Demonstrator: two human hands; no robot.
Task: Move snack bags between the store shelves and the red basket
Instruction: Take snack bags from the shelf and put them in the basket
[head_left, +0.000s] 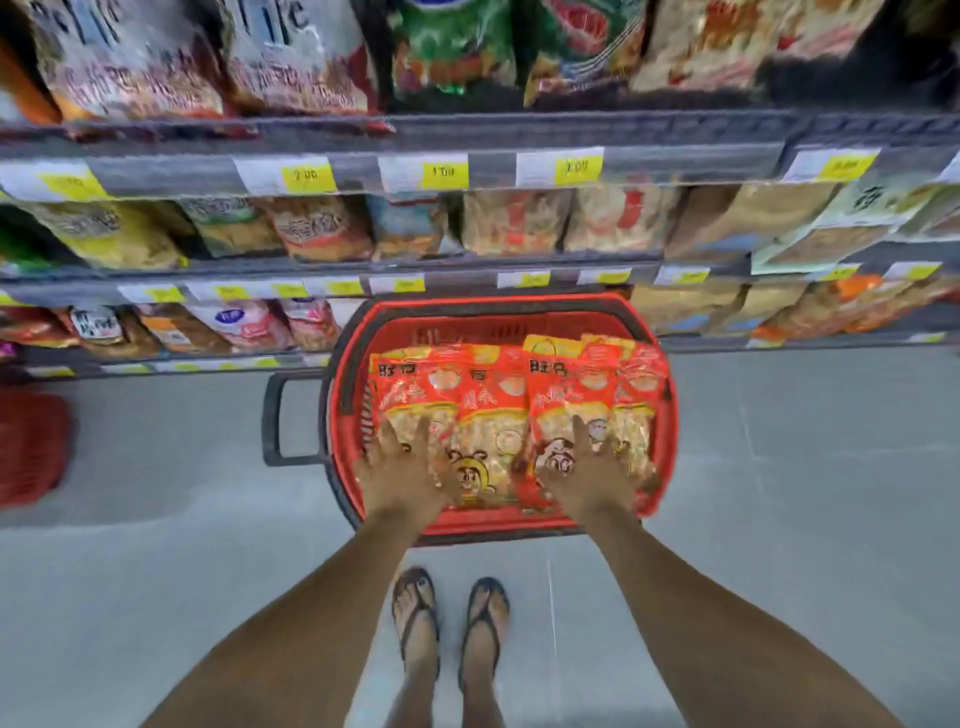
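A red basket stands on the floor in front of the shelves, with several red and orange snack bags lying side by side in it. My left hand lies with spread fingers on the lower end of the leftmost bags. My right hand lies the same way on the bags at the right. Both hands rest flat on top of the bags; I cannot see a thumb or finger curled under any bag.
Shelves packed with snack bags and yellow price tags rise behind the basket. A black handle sticks out of the basket's left side. A second red basket sits at the far left. My feet in sandals stand on grey floor.
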